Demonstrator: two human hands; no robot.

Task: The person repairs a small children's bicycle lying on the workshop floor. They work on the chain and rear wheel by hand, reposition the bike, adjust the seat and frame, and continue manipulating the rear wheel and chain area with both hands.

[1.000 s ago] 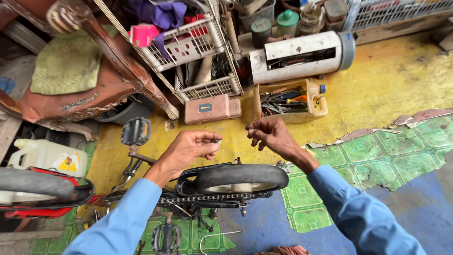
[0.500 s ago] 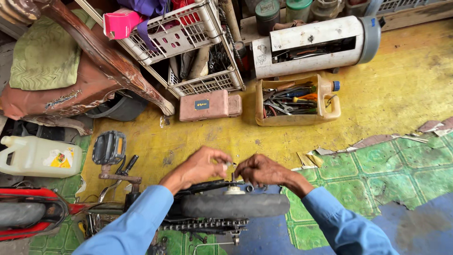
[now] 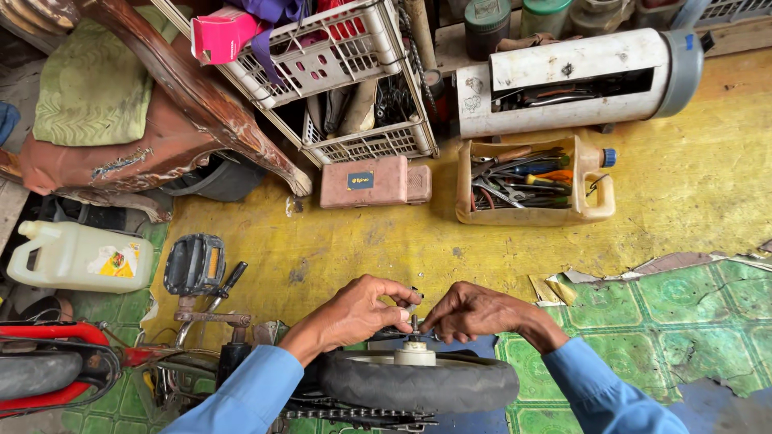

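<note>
A small black bicycle wheel (image 3: 418,386) lies edge-on below me, with a pale hub and a thin axle (image 3: 415,325) sticking up. My left hand (image 3: 358,309) and my right hand (image 3: 470,309) meet over that axle, fingertips pinched on a small part at its top. Both arms wear blue sleeves. A chain (image 3: 354,415) runs under the tyre. What exactly the fingers hold is too small to tell.
A black pedal on its crank (image 3: 195,265) and a red bike frame (image 3: 56,362) lie left. A white jug (image 3: 76,257), a brown case (image 3: 374,182), a cut container of tools (image 3: 531,186), wire baskets (image 3: 322,56) and a white cylinder (image 3: 579,76) stand beyond.
Both hands have dropped from apart above the tyre to meeting at the axle. The view has tilted and moved closer to the wheel.
</note>
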